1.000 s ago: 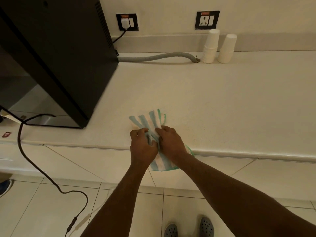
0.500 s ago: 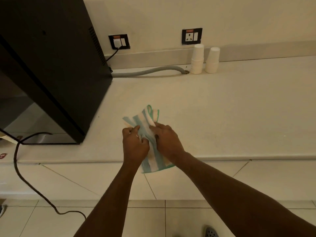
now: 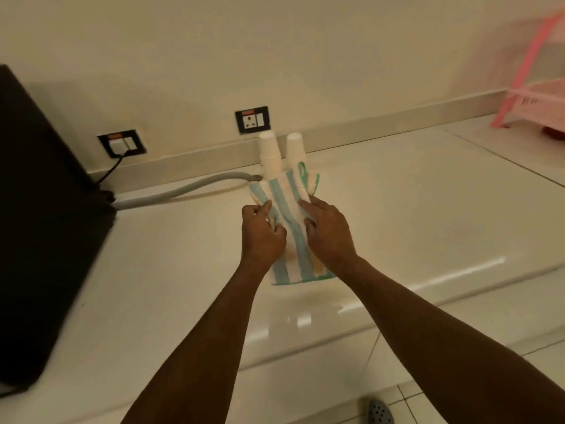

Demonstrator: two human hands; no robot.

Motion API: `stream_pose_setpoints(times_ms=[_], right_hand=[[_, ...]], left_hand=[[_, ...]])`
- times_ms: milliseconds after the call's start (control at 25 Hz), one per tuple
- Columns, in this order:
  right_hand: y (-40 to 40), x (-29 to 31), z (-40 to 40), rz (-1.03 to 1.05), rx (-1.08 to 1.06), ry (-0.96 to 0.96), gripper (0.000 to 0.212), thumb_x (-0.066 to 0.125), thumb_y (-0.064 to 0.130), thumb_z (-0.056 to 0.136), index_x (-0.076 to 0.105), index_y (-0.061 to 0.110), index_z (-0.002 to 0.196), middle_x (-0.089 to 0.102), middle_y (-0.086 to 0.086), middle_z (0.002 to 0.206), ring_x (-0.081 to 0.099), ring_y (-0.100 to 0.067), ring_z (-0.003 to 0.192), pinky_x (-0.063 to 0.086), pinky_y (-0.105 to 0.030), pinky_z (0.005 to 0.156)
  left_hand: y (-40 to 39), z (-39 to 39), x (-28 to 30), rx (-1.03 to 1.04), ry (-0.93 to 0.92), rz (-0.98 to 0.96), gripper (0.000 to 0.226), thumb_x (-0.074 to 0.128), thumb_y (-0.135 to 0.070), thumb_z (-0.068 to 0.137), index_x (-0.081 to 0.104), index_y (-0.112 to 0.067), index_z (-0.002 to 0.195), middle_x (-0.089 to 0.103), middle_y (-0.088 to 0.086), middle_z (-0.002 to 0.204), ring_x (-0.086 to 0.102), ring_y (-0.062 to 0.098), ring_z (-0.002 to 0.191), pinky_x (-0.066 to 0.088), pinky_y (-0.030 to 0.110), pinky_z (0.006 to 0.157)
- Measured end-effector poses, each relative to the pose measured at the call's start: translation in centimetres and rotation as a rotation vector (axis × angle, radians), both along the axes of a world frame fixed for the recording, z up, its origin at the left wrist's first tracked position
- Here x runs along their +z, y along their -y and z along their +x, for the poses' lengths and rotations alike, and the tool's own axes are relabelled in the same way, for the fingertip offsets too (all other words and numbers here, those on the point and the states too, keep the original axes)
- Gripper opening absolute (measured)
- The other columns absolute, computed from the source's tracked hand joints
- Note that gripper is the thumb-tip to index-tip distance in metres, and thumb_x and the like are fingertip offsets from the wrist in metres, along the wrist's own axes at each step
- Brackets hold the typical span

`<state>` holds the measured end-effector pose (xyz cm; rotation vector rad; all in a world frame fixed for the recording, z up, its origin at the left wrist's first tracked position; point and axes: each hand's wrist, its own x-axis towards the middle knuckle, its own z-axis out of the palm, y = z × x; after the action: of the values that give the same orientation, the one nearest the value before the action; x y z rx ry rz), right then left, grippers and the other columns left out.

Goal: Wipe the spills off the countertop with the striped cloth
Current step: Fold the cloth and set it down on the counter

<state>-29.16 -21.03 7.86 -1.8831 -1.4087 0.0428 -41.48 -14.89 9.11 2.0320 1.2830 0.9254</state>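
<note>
both hands on the blue-and-white striped cloth with green edging (image 3: 290, 221), held between them over the pale cream countertop (image 3: 428, 209). left hand (image 3: 261, 232) has thumb and curled fingers pinching the cloth's left edge; right hand (image 3: 328, 232) lies flatter, fingers spread on the cloth's right side with the thumb tucked into a fold, so gripping it too. cloth runs long away from the person, near end hanging below the wrists, far end with a green loop reaching up in front of the two stacks of white paper cups (image 3: 281, 154) by the back wall. can't tell whether the cloth touches the counter or is lifted just off it. grey corrugated hose (image 3: 183, 191) runs along the back of the counter from the tall black appliance (image 3: 46, 224) at left to a spot by the cups. two black wall sockets (image 3: 252, 119) above the backsplash, left one with a plug and black cable. blurred pink plastic rack (image 3: 535, 87) at far right. no distinct spill visible, only glare on the counter front. grey perforated shoe (image 3: 379, 412) on the tiled floor at the bottom.
</note>
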Motion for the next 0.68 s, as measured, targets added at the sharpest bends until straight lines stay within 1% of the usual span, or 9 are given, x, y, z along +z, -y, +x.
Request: stream_pose_setpoints(times_ms=[120,200,480,600,680], right_hand=[[-1.2,0.8,6.9,0.002,-0.075,-0.025,0.044,0.051,0.006,0.091,0.053,0.008,0.135,0.051,-0.011,0.144,0.052,-0.029,0.125,0.04,-0.039,0.109],[-2.2,1.4,11.5,-0.006,-0.109,-0.028,0.043,0.052,0.008,0.092,0.053,0.007,0.135,0.052,-0.011,0.142,0.054,-0.028,0.125,0.04,-0.036,0.11],[-7.2,2.2,27.8,-0.029,-0.171,-0.03,0.042,0.056,0.006,0.089,0.057,0.006,0.132,0.055,-0.013,0.139,0.056,-0.029,0.122,0.039,-0.034,0.107],[-10.4,1.3,33.6,-0.056,-0.176,-0.019,0.043,0.058,0.006,0.088,0.058,0.007,0.13,0.056,-0.014,0.138,0.056,-0.03,0.121,0.039,-0.033,0.106],[-12.6,0.2,36.8,-0.073,-0.18,-0.035,0.043,0.058,0.006,0.087,0.058,0.007,0.13,0.056,-0.015,0.138,0.055,-0.031,0.122,0.038,-0.034,0.106]], left_hand=[[-1.7,7.5,0.7,-0.054,0.012,-0.004,0.059,0.061,-0.013,0.087,0.042,-0.008,0.142,0.042,0.009,0.127,0.053,0.021,0.112,0.037,0.015,0.094],[-3.1,12.4,1.2,-0.073,0.018,-0.017,0.059,0.061,-0.013,0.087,0.041,-0.009,0.143,0.041,0.009,0.128,0.052,0.02,0.115,0.033,0.012,0.092],[-8.9,28.7,1.5,-0.144,-0.036,-0.032,0.061,0.06,-0.012,0.087,0.038,-0.007,0.144,0.039,0.011,0.129,0.05,0.021,0.116,0.036,0.017,0.096],[-12.1,34.5,0.7,-0.125,-0.067,-0.072,0.06,0.059,-0.015,0.088,0.039,-0.009,0.144,0.038,0.011,0.132,0.048,0.021,0.119,0.033,0.015,0.093],[-14.5,37.6,-0.1,-0.114,-0.091,-0.099,0.059,0.059,-0.016,0.088,0.04,-0.009,0.143,0.038,0.012,0.134,0.047,0.022,0.121,0.034,0.018,0.095]])
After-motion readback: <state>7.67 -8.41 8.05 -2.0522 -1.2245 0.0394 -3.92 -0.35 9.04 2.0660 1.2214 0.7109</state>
